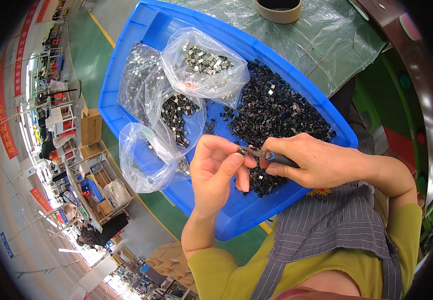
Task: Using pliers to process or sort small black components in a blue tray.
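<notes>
Over the blue bin [216, 231] my two hands meet. My left hand [210, 175] pinches a small dark part [241, 152] between thumb and fingertips; its exact kind is too small to make out. My right hand [319, 161] is closed round a small hand tool with dark, blue-marked handles [280, 159], which looks like pliers or nippers. The tool's metal jaws are at the part in my left fingers. Under my hands and to the far right lies a heap of small black pieces [281, 107], a few with shiny metal faces.
Inside the bin, clear plastic bags hold small parts: silvery ones in the far bag [206, 60], black ones in the middle bag [176, 115]. A tape roll [279, 12] stands on the plastic-covered table [321, 45]. Shelving and cardboard boxes [90, 127] stand at left.
</notes>
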`<state>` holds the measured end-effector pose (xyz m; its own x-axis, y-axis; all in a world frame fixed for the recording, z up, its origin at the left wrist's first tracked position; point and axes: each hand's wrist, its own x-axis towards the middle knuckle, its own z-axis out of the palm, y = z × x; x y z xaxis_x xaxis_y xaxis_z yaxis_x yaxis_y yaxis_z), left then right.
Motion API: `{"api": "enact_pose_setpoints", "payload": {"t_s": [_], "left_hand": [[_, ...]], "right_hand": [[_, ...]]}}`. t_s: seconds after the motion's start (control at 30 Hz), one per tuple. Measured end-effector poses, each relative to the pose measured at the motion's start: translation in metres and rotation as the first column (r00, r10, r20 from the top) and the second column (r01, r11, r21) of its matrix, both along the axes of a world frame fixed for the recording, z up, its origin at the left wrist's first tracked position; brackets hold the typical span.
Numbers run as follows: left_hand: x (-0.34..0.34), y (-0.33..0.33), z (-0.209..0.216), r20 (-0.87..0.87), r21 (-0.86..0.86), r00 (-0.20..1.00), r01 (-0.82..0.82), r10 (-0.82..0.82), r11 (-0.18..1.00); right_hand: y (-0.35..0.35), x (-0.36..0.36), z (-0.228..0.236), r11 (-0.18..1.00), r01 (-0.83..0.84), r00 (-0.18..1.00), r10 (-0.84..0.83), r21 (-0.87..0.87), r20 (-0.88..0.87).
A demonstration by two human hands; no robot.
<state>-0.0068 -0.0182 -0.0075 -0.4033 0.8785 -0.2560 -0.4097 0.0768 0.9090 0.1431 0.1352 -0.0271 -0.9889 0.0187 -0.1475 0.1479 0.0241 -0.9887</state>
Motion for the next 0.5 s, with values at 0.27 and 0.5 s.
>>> {"api": "enact_pose_setpoints", "payload": {"t_s": [0.27, 0.5], "left_hand": [[-0.0018, 0.0003, -0.0015, -0.07, -0.056, 0.997, 0.028, -0.032, 0.998], [-0.0006, 0.0029, -0.0022, -0.04, -0.106, 0.999, 0.031, -0.036, 0.994]], "right_hand": [[0.0063, -0.0001, 0.0047, 0.995, -0.097, 0.991, 0.098, -0.019, 0.089], [0.0084, 0.0008, 0.0012, 0.988, -0.155, 0.982, 0.157, -0.022, 0.105]]}}
